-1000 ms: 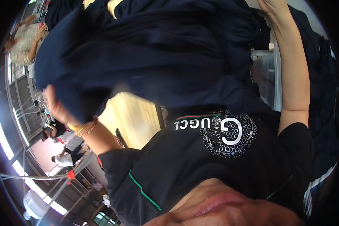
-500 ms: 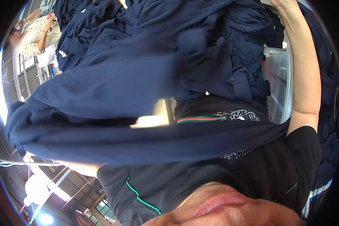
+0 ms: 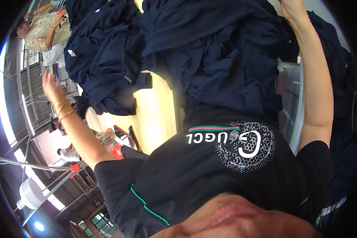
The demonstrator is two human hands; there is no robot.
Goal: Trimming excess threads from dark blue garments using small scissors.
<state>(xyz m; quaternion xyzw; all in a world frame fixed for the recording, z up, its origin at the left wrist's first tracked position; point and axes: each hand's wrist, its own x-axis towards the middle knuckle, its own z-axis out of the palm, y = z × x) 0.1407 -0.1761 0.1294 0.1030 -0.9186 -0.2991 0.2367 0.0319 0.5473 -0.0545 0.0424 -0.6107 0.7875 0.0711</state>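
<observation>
Out at the left, my left hand (image 3: 54, 88) is raised with its fingers apart and nothing in it. Two gold bangles (image 3: 64, 109) circle its wrist. At the upper right my right hand (image 3: 292, 8) is cut off by the frame's edge, so its fingers and anything in them are hidden. Between my arms lies a large heap of crumpled navy garments (image 3: 210, 51). A small button shows on the part closest to my body. Another rumpled navy piece (image 3: 113, 89) spreads towards the left, with its end over the pale wooden tabletop (image 3: 160, 115).
A translucent plastic bin (image 3: 292, 99) stands beside my right forearm. More navy cloth (image 3: 339, 99) hangs beyond that arm. Another person (image 3: 47, 29) in a cream lace top is at the far left. A white bulb (image 3: 31, 193) and cables (image 3: 39, 167) hang at the lower left.
The long navy cloth that stretched across my chest is gone from there, and the wooden tabletop shows. My left hand has come into view, raised and empty. My right arm has barely moved.
</observation>
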